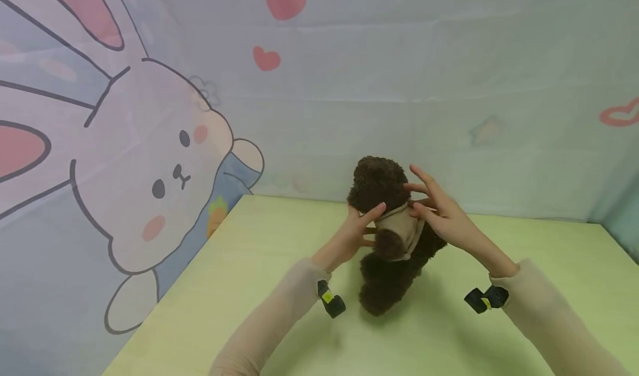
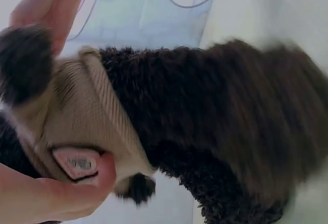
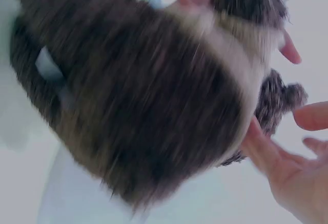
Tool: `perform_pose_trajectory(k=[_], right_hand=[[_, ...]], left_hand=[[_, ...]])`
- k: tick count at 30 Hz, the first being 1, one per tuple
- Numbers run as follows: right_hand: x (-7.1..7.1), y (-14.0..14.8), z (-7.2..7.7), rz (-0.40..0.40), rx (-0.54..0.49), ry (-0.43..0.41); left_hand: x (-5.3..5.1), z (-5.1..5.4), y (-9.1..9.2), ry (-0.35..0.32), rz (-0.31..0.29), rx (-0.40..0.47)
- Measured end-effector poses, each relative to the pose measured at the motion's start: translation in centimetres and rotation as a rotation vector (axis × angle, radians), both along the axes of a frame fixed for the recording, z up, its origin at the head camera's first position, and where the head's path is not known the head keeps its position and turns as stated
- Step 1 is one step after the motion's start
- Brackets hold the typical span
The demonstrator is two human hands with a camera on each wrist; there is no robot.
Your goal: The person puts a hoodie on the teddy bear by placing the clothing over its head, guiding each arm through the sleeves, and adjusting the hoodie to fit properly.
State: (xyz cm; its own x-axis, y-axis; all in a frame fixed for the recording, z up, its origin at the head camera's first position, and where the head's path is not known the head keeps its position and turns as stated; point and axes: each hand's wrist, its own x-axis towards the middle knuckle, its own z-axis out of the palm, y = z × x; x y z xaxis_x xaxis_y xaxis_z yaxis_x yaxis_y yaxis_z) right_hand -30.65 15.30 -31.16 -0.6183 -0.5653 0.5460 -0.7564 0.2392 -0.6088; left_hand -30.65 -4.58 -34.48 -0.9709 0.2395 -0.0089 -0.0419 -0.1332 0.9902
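A dark brown plush toy (image 1: 379, 184) in a beige knit sweater (image 1: 399, 226) stands tilted between my hands, above or on the table. My left hand (image 1: 346, 237) holds its left side, with the thumb in front and other fingers partly hidden. In the left wrist view, that thumb (image 2: 105, 172) presses beside a pale patch (image 2: 77, 163) on the sweater. My right hand (image 1: 451, 223) touches the toy's right side with spread fingers. The right wrist view shows one fingertip at the sweater's edge and the thumb (image 3: 312, 116) apart from it. Motion blurs the fur.
The pale green table (image 1: 279, 237) ends at a fabric backdrop (image 1: 319, 132) printed with a large rabbit (image 1: 165, 165) and hearts. A dark camera (image 1: 330, 299) hangs at my left wrist, and another camera (image 1: 486, 299) at my right. A small white tag (image 3: 48, 65) sticks out of the fur.
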Motion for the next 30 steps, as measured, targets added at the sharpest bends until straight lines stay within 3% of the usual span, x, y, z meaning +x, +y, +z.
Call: perform_pose_trajectory(k=[3, 6, 9, 12, 14, 16, 19, 22, 24, 26, 30], right_hand=[[0.0, -0.5, -0.5, 0.037, 0.070, 0.165], [-0.4, -0.8, -1.4, 0.055, 0.113, 0.321], [-1.0, -0.7, -2.6, 0.020, 0.095, 0.461], [-1.5, -0.3, -3.9, -0.038, 0.039, 0.553], [-1.6, -0.3, -4.5, -0.039, 0.006, 0.555], [-1.5, -0.5, -4.9, -0.025, -0.001, 0.518], [-1.2, -1.1, -5.2, -0.001, -0.001, 0.443], [-0.8, -1.8, -5.1, 0.009, -0.001, 0.457], [-0.5, -2.2, -4.9, 0.044, -0.015, 0.501], [-0.1, -2.4, -4.8, 0.095, -0.025, 0.548], [1.0, -3.0, -4.7, 0.167, -0.011, 0.616]], left_hand=[[-0.5, -0.1, -0.9, 0.047, 0.001, -0.069], [-0.9, -0.5, -2.1, 0.043, -0.009, -0.148], [-1.2, -0.8, -3.5, -0.018, -0.019, -0.226], [-1.3, -0.9, -4.6, -0.003, -0.027, -0.304], [-1.2, -0.6, -5.2, 0.072, -0.056, -0.372], [-0.8, 0.1, -5.4, 0.215, -0.121, -0.444], [0.0, 1.2, -5.1, 0.480, -0.270, -0.585], [0.4, 2.1, -4.8, 0.659, -0.431, -0.628], [0.5, 2.4, -4.7, 0.662, -0.506, -0.610], [0.4, 2.5, -4.7, 0.605, -0.528, -0.576], [0.3, 2.3, -4.8, 0.445, -0.433, -0.539]])
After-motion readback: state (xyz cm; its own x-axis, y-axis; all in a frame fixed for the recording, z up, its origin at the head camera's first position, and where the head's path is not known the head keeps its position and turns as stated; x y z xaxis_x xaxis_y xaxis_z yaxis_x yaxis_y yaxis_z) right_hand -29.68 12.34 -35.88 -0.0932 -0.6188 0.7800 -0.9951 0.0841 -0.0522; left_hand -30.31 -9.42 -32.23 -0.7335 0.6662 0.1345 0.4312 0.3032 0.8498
